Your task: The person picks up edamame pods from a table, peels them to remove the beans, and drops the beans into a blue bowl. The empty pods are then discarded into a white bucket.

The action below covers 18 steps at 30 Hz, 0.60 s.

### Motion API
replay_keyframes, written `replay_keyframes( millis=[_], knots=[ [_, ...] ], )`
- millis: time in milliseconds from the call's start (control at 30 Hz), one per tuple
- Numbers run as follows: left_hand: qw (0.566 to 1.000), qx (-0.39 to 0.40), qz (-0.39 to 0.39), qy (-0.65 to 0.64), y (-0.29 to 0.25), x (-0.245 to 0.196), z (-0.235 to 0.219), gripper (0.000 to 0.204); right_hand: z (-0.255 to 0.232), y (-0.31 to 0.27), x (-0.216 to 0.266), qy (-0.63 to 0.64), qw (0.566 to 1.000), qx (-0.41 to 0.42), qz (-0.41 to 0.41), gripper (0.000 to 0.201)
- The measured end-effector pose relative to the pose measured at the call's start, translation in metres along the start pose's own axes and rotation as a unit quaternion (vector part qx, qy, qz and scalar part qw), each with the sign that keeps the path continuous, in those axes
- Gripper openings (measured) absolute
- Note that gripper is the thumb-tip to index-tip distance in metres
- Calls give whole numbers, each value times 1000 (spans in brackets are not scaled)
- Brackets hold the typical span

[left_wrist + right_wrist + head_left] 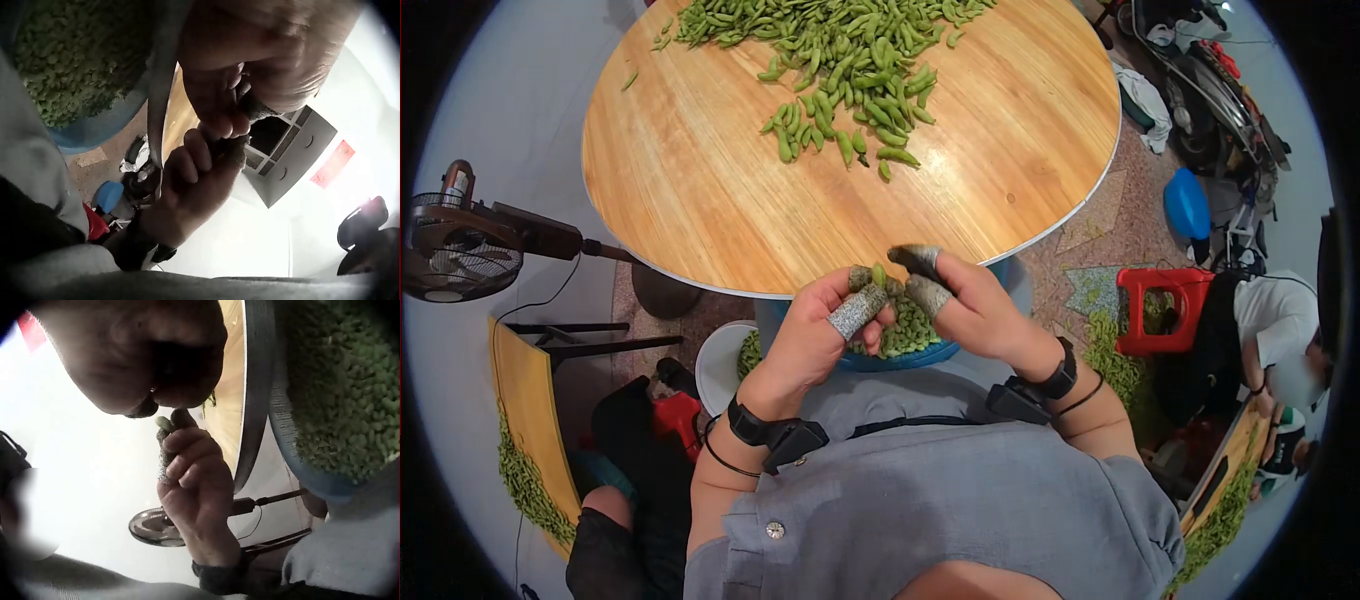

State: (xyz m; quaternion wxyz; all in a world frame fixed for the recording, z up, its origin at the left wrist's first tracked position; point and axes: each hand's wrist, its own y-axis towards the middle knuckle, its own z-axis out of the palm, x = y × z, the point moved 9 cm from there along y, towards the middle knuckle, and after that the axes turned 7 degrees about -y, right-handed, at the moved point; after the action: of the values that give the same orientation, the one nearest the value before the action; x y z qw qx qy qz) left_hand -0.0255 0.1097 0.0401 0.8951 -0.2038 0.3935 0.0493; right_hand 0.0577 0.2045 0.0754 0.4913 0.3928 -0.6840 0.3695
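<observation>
The left hand, with wrapped thumb and finger, pinches a green pod near the table's front edge; the pod's tip also shows in the right wrist view. Close beside it on the right is the right hand, its thumb and fingertip covered in worn wraps, fingers bent; whether it holds anything is hidden. Below both hands, a blue basin holds shelled green beans. Many whole pods lie heaped on the far part of the round wooden table.
A white bucket stands at the left of the lap, and a fan beyond it. On the right are a red stool, a blue tub and pods on the floor. Other people sit at both sides.
</observation>
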Motion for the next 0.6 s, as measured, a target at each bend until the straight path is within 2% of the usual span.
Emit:
replay_keyframes(
  millis=[67, 200, 300, 433, 500, 533, 567, 600],
  knots=[
    [999, -15, 19, 44, -1, -4, -2, 16, 6, -8, 14, -88, 991, 23, -99, 35],
    [985, -22, 58, 161, -1, -7, -1, 16, 10, -11, 11, -88, 991, 54, -88, 40],
    [978, -28, 50, 201, -1, -6, -3, 17, 8, -13, 14, -75, 991, 40, -101, 40],
    [978, -27, 50, 202, -2, -4, -5, 16, 13, -13, 12, -96, 990, 63, -84, 41],
    [923, -62, 134, 356, -7, -21, 1, 14, 15, -12, 10, -104, 989, 59, -82, 41],
    [923, -63, 134, 356, -5, -19, 0, 14, 16, -12, 10, -108, 990, 49, -80, 41],
    [819, -73, 272, 500, -12, -35, 13, 13, 16, -12, 8, -112, 990, 38, -77, 42],
    [674, -78, 397, 619, -25, -43, 31, 13, 19, -10, 3, -111, 990, 37, -76, 42]
  ],
)
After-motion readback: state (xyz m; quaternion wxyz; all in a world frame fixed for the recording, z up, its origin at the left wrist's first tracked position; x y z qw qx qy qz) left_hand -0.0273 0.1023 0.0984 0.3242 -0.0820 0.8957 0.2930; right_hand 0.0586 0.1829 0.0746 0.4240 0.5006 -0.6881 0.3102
